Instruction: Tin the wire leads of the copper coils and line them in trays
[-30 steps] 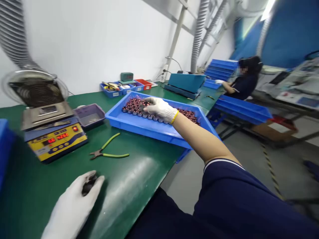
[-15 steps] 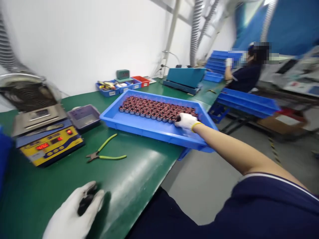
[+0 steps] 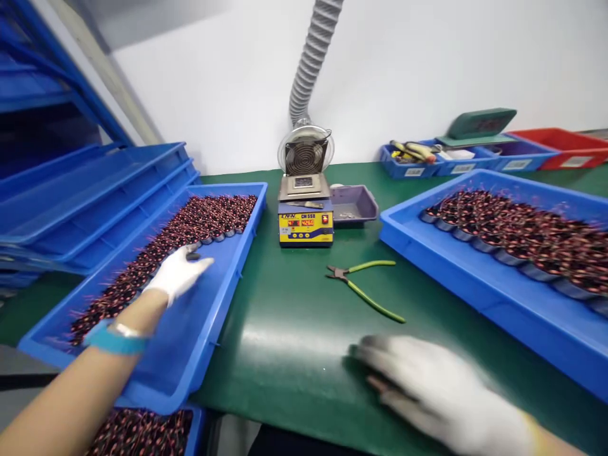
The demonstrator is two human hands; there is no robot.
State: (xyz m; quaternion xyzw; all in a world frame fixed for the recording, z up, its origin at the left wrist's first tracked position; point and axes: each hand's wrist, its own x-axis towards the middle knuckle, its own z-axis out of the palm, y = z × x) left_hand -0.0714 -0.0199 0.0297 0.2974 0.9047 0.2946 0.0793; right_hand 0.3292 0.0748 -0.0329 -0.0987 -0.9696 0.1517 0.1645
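Observation:
My left hand (image 3: 179,272), in a white glove, reaches into the left blue tray (image 3: 228,278) at the edge of the packed small round components (image 3: 156,253) with thin reddish wires. Its thumb stands apart from its fingers; a dark spot between them is too small to name. Low over the green table, my right hand (image 3: 427,380), also gloved, is smeared by motion. Its fingers are curled, and a small dark, reddish part (image 3: 377,383) shows between them. Green-handled cutters (image 3: 349,275) lie spread on the table beyond that hand.
A yellow-fronted heated unit (image 3: 306,228) with a fan and duct stands at the back beside a purple bin (image 3: 365,202). Another blue tray (image 3: 456,285) of components is at right. Stacked trays (image 3: 95,196) stand at far left; small bins (image 3: 479,158) line the wall.
The view has swung left. My right hand has left the right tray and moved over the table. My left hand, which held a black part over the table, is now in the left tray.

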